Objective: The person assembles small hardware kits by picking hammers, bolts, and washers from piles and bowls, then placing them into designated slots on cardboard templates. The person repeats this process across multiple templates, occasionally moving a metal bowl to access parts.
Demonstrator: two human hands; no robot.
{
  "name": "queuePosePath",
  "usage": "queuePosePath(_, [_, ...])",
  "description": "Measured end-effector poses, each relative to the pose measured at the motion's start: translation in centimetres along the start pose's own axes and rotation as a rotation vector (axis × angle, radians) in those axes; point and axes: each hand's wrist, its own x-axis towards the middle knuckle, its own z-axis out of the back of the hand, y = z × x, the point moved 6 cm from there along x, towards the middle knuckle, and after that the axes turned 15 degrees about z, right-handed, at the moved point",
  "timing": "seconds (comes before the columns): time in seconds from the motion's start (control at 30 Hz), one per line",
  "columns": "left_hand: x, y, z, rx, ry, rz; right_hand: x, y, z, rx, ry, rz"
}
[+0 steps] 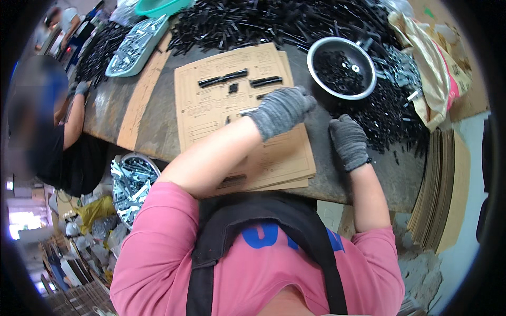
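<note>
Grey-gloved left hand (283, 109): curled above brown printed cardboard sheet (203, 125) | grey-gloved right hand (348, 141): curled near round silver metal bowl (354, 97) | I cannot tell if either pinches something

Left glove (282, 111) and right glove (349, 141): grey knitted cloth, matt, coarse. Printed sheet (192, 129): brown cardboard, matt, smooth. Black rod-shaped part (238, 75): glossy; base material indeterminate. Round bowl (373, 80): metal, polished rim. Tray (138, 68): pale-teal plastic, smooth. Tray contents (136, 45): bright silvery metal. Table (158, 118): dark, scuffed, dull sheen.
</note>
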Motion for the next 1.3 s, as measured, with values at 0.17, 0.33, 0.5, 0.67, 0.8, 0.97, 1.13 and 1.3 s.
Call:
queuePosePath(0.17, [-3.5, 11.1, 3.0, 0.072, 0.002, 0.304, 0.7, 0.2, 0.1, -0.099, 0.060, 0.161])
queuePosePath(0.33, [-7.7, 19.4, 4.1, 0.066, -0.060, 0.493, 2.8, 1.6, 2.9, 0.201, -0.058, 0.261])
queuePosePath(0.5, [-8.9, 22.3, 2.7, -0.076, -0.065, 0.527, 8.2, 7.6, 5.8, 0.705, -0.211, 0.379])
queuePosePath(0.67, [-9.1, 22.9, 2.4, -0.106, -0.065, 0.565, 17.3, 15.3, 5.5, 0.610, -0.169, 0.432])
queuePosePath(0.8, [-9.5, 22.7, 2.6, -0.061, -0.129, 0.565, 21.8, 19.4, 4.2, 0.489, -0.058, 0.367])
queuePosePath(0.97, [-9.9, 22.5, 2.9, -0.101, -0.222, 0.471, 21.5, 20.4, 4.5, 0.473, -0.140, 0.437])
queuePosePath(1.13, [-9.5, 22.9, 2.4, -0.100, -0.138, 0.556, 20.4, 21.5, 4.7, 0.487, -0.219, 0.621])
queuePosePath(1.3, [-9.6, 23.3, 2.6, -0.074, -0.144, 0.558, 21.0, 22.9, 3.8, 0.199, -0.140, 0.643])
